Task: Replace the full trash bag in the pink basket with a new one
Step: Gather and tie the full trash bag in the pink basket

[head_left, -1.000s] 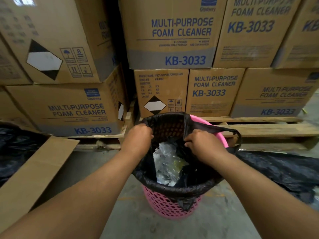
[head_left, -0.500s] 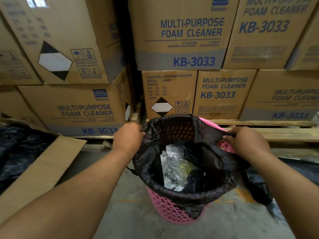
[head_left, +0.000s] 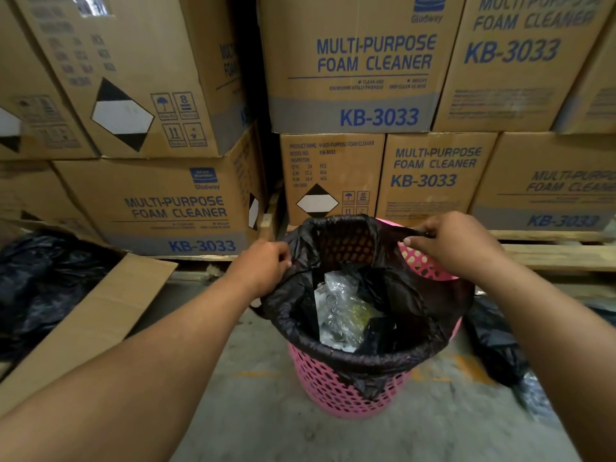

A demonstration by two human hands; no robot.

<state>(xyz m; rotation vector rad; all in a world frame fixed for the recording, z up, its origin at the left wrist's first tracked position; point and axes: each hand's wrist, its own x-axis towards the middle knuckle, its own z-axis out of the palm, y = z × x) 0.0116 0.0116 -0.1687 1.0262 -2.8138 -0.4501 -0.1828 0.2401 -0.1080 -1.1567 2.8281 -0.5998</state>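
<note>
Hands (head_left: 360,258) — both grip trash bag (head_left: 410,351) edges.

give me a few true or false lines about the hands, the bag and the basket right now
1. Both hands grip the black trash bag: left hand, right hand. True.
2. The bag is fully out of the pink basket. False: its near edge is folded over the rim.
3. The bag is empty. False: crumpled clear plastic lies inside.
4. Cardboard boxes stand stacked behind the basket. True.
</note>
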